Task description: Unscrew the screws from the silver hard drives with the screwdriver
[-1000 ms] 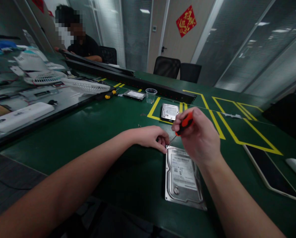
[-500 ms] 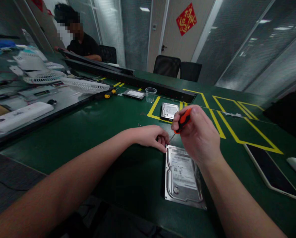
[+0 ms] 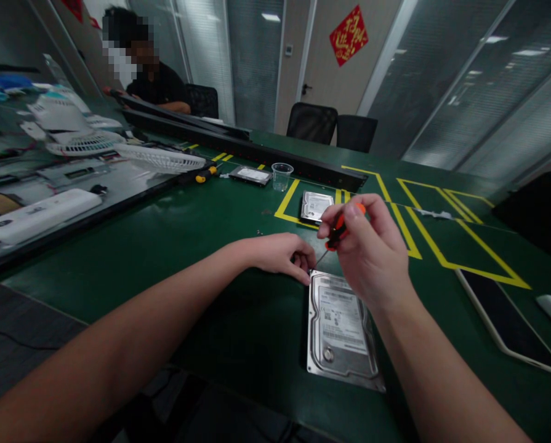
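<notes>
A silver hard drive (image 3: 342,332) with a white label lies flat on the green table in front of me. My left hand (image 3: 284,255) is at its upper left corner, fingers curled and thumb pressed close to the edge. What those fingertips hold, if anything, is too small to tell. My right hand (image 3: 372,252) grips an orange and black screwdriver (image 3: 338,234). Its thin shaft slants down to the left, and the tip ends by my left fingertips at that corner. My right hand covers the drive's upper right part.
Beyond my hands, a second hard drive (image 3: 316,205) sits inside yellow tape (image 3: 287,200), with another drive (image 3: 251,175) and a clear plastic cup (image 3: 282,177) nearby. Tiny screws (image 3: 259,232) lie left of it. A phone (image 3: 506,320) rests at right. Fan parts (image 3: 159,159) crowd the left; a person sits behind.
My right hand has turned slightly around the screwdriver, and its fingers sit differently on the handle. My left hand and the hard drive stay in place.
</notes>
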Motion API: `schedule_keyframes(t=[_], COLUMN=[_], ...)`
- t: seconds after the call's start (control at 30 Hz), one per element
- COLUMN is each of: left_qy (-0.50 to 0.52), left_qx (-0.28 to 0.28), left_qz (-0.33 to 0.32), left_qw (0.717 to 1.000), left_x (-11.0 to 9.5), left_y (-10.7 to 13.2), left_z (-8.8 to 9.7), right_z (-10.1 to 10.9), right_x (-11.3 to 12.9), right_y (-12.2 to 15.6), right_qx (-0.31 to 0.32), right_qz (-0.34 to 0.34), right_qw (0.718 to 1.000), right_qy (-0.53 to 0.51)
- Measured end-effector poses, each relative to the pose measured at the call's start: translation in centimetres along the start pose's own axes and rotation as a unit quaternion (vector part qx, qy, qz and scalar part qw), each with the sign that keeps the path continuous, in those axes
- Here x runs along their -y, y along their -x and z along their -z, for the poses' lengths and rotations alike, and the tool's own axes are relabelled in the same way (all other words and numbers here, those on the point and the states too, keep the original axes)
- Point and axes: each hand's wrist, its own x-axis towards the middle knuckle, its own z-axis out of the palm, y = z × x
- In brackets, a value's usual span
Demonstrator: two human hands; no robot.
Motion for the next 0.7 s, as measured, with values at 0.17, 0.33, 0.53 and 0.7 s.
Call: schedule_keyframes(t=[0.17,0.33,0.53,0.7], left_qy=[-0.013,-0.003,-0.016,-0.022], left_qx=[-0.006,-0.003,-0.007,-0.002], left_qz=[-0.002,0.001,0.002,-0.004], left_qw=[1.000,1.000,1.000,1.000], left_x=[-0.08,0.08,-0.18,0.02], left_y=[0.02,-0.01,0.17,0.06], left_z=[0.04,0.01,0.03,0.03], right_z=[-0.29,-0.53,-0.51,-0.68], right_x=[0.31,0.78,0.43,0.62], right_y=[0.09,-0.05,0.17,0.27], right_qx=[0.000,0.017,-0.006,-0.003], right_qz=[0.000,-0.016,-0.006,-0.009], right_qw=[1.000,1.000,1.000,1.000], right_qy=[0.004,-0.015,0.008,-0.006])
